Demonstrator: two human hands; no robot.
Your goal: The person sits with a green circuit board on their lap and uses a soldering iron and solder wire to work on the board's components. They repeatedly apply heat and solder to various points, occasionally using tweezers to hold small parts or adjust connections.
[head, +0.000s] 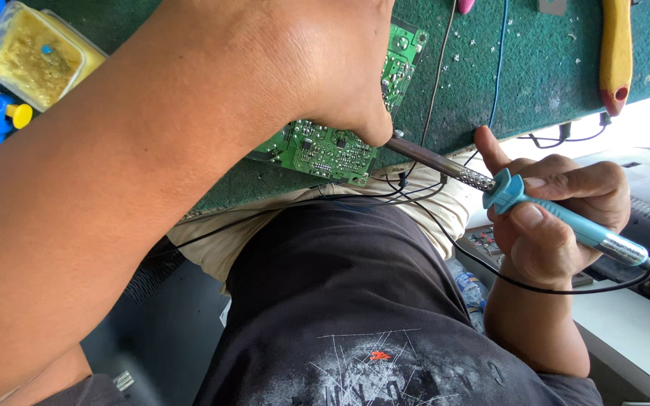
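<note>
right fingers: the right hand (558,218) is closed in a pen-like grasp around the blue handle of the soldering iron (543,209), thumb raised a little off it
iron axis: the iron's long line runs from that hand up and to the left, its metal shaft crossing the table edge; the tip ends at the lower edge of the circuit board (325,146), hidden just under the other hand's thumb
left fingers: the left hand (325,68) lies on top of the board, thumb pressing near its lower edge; the other fingers are hidden, so I cannot tell whether they clasp anything
nearer hand: the left is on the board, the right stands well off it, reaching only by the iron
board place: on the green table top (536,68), at its near edge
cords: black wires (415,192) trail below the board across the lap
far corner: yellow paste tub (31,53)
</note>
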